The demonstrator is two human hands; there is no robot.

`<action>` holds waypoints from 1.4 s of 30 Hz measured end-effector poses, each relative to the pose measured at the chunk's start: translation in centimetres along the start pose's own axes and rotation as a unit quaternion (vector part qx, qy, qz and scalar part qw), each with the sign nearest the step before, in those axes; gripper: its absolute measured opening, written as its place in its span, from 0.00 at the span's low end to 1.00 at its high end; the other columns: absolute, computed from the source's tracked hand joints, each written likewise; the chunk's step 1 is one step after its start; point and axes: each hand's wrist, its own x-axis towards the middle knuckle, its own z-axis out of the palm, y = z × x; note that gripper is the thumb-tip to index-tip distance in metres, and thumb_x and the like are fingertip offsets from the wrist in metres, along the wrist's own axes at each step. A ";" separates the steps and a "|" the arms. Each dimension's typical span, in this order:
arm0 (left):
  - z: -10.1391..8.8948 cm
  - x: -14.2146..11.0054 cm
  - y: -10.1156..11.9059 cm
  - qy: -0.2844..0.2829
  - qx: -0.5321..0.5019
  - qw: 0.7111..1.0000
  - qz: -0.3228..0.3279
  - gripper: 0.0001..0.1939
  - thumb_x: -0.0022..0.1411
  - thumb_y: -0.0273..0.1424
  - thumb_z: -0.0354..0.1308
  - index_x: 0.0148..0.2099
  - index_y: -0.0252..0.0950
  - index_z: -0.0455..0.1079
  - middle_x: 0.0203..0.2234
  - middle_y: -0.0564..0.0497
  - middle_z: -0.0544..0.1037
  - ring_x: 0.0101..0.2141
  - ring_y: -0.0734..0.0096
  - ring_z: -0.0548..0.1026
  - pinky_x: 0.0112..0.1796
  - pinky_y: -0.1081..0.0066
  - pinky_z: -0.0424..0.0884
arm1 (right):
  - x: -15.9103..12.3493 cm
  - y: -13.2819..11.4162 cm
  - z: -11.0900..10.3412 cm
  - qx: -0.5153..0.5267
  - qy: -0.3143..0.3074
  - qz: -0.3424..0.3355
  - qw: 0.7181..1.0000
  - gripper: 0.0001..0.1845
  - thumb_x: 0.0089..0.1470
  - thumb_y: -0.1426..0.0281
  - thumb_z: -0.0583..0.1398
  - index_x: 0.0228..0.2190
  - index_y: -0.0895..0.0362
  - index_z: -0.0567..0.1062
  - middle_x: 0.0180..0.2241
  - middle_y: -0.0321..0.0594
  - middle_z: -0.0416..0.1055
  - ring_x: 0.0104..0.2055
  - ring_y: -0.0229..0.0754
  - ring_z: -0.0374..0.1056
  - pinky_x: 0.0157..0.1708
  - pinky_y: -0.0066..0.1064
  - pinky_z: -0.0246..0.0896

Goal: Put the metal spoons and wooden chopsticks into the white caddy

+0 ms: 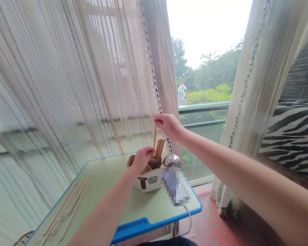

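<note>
My right hand (167, 125) is closed in a pinch on the upper end of a wooden chopstick (155, 137), held nearly upright. At its lower end, the fingers of my left hand (143, 158) pinch the same chopstick, just above a white and brown utensil holder (150, 182). A bunch of chopsticks (159, 149) stands in the back of the holder, beside the chopstick in my hands. The bowl of a perforated metal ladle (172, 160) sticks out at the holder's right side. My left hand hides part of the holder's inside.
Several long, thin wooden sticks (69, 205) lie on the left of the blue-edged table (102, 186). A blurred-out object (176, 188) with a white cable (190, 220) is right of the holder. Beyond are curtains (105, 78) and a plastic bottle (182, 94) by the window railing.
</note>
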 end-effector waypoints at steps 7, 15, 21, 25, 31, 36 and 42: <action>0.6 -0.7 -1.2 0.010 0.005 1.000 -0.011 0.11 0.55 0.33 0.56 0.39 0.37 0.75 0.35 0.48 0.79 0.36 0.64 0.76 0.41 0.65 0.72 | -3.0 3.7 3.5 -0.035 -0.100 0.052 0.993 0.09 0.49 0.74 0.58 0.30 0.56 0.79 0.29 0.38 0.76 0.33 0.38 0.70 0.36 0.26 0.60; 0.2 -0.8 -0.7 -0.071 0.087 0.993 0.022 0.12 0.55 0.27 0.54 0.42 0.37 0.75 0.35 0.50 0.79 0.38 0.67 0.74 0.43 0.67 0.69 | -5.0 4.2 5.6 -0.028 -0.068 0.072 0.995 0.12 0.51 0.73 0.56 0.32 0.57 0.79 0.34 0.41 0.77 0.39 0.40 0.71 0.42 0.27 0.61; 0.2 -0.8 -1.2 -0.060 0.089 0.994 0.009 0.11 0.55 0.29 0.55 0.40 0.38 0.75 0.36 0.50 0.78 0.39 0.66 0.74 0.44 0.67 0.68 | -5.7 4.5 5.4 0.054 -0.047 0.163 0.984 0.14 0.52 0.64 0.56 0.37 0.58 0.77 0.36 0.41 0.76 0.38 0.40 0.71 0.38 0.27 0.62; 0.3 -0.8 -1.8 -0.056 0.055 0.997 0.008 0.11 0.55 0.30 0.56 0.41 0.39 0.75 0.36 0.50 0.78 0.39 0.66 0.74 0.44 0.67 0.68 | -7.2 5.6 5.7 0.057 -0.048 0.231 0.970 0.22 0.46 0.59 0.61 0.41 0.58 0.73 0.38 0.43 0.74 0.37 0.41 0.70 0.36 0.29 0.62; 0.5 -0.9 -1.7 -0.038 -0.025 0.998 -0.034 0.11 0.52 0.33 0.60 0.39 0.36 0.75 0.34 0.48 0.79 0.36 0.67 0.76 0.40 0.68 0.70 | -9.0 7.3 5.1 0.260 -0.109 0.332 0.900 0.25 0.45 0.55 0.62 0.40 0.61 0.73 0.39 0.48 0.74 0.39 0.44 0.70 0.36 0.31 0.64; -0.1 -0.9 -0.3 0.075 -0.065 0.994 -0.050 0.16 0.51 0.42 0.60 0.33 0.34 0.75 0.29 0.46 0.79 0.33 0.67 0.76 0.36 0.68 0.70 | -10.2 4.1 3.3 0.241 0.085 0.371 0.893 0.21 0.46 0.60 0.61 0.39 0.61 0.74 0.44 0.49 0.72 0.48 0.48 0.66 0.48 0.39 0.58; -6.1 -3.6 0.9 0.189 -0.129 0.973 0.001 0.19 0.58 0.41 0.53 0.46 0.34 0.70 0.30 0.46 0.78 0.34 0.70 0.76 0.35 0.71 0.71 | -14.4 -7.1 6.3 0.214 0.179 0.080 0.957 0.19 0.52 0.67 0.56 0.47 0.53 0.67 0.48 0.44 0.67 0.52 0.46 0.61 0.53 0.45 0.54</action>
